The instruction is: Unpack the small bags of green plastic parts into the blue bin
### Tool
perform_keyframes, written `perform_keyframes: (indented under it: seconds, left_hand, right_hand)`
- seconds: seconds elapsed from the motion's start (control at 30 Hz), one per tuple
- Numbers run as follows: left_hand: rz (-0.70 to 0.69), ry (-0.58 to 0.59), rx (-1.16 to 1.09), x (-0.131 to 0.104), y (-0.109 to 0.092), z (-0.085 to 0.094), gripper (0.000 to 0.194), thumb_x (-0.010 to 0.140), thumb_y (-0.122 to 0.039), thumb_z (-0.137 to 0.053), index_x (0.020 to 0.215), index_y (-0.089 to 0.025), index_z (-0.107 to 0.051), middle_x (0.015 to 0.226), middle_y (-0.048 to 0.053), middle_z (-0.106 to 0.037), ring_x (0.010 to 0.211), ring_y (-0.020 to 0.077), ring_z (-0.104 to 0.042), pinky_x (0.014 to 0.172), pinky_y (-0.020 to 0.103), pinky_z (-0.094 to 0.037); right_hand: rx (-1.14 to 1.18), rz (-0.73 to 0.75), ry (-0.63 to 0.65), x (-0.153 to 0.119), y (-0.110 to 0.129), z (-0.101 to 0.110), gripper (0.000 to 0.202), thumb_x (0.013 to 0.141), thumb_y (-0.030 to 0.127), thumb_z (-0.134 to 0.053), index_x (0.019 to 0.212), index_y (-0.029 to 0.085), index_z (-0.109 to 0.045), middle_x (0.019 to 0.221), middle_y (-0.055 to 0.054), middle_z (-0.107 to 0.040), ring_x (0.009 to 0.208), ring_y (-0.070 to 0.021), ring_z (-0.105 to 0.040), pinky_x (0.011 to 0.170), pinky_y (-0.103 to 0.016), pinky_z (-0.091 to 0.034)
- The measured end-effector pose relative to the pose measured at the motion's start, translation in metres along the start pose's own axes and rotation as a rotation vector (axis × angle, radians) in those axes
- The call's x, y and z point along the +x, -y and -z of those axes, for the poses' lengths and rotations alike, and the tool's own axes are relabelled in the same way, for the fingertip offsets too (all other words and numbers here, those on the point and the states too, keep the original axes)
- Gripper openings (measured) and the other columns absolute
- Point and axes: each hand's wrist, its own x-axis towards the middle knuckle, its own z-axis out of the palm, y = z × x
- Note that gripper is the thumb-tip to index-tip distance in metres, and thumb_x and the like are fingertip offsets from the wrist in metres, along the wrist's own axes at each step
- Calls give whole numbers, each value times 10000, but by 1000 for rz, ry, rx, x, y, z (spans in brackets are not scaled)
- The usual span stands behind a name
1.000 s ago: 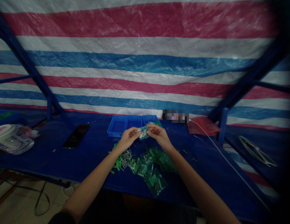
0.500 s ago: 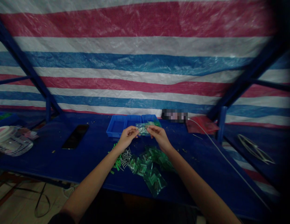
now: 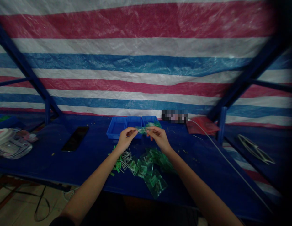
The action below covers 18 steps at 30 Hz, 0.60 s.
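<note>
Bag (image 3: 141,129) is pinched by my left grip (image 3: 126,138) and right grip (image 3: 160,137); trays (image 3: 133,122) sit just beyond, screws (image 3: 126,159) nearer me.

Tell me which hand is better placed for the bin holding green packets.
Likely the right hand: it is in front of that bin; the left hand, also holding the bag, is farther left.
</note>
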Motion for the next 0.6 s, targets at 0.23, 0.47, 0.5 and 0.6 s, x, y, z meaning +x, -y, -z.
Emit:
perform_keyframes:
  seconds: [0.23,0.47,0.5,0.6]
  left_hand:
    - [206,43,-439,-3,-19,3,291,745,-286,-623,1013,-186,-678,953,64,-682,832,173,-605,689,264,-458]
    - [178,39,-281,-2,-16,1,289,703,-243,-688,985,-178,-682,912,58,-693,783,163,-615,692,267,-458]
    - [172,47,-271,-2,-14,0,305,688,-215,-699,990,-175,-680,916,59,-693,785,163,-616,710,274,-459]
    - [162,71,-269,-1,-12,0,319,683,-166,-693,1001,-175,-678,956,65,-691,813,169,-618,761,302,-461]
  right_hand:
    - [-31,73,-7,-1,-2,4,269,764,371,-565,935,209,-696,726,-20,-664,576,-124,-541,503,-244,-426]
    - [-153,124,-55,-4,2,2,285,729,397,-627,932,210,-698,817,-44,-677,667,-158,-581,521,-255,-434]
    - [-167,134,-57,-4,2,2,286,718,393,-641,927,207,-698,841,-50,-680,672,-158,-580,513,-250,-428]
    - [-195,151,-66,-4,2,0,289,707,384,-654,923,197,-696,872,-61,-681,672,-154,-577,486,-236,-409]
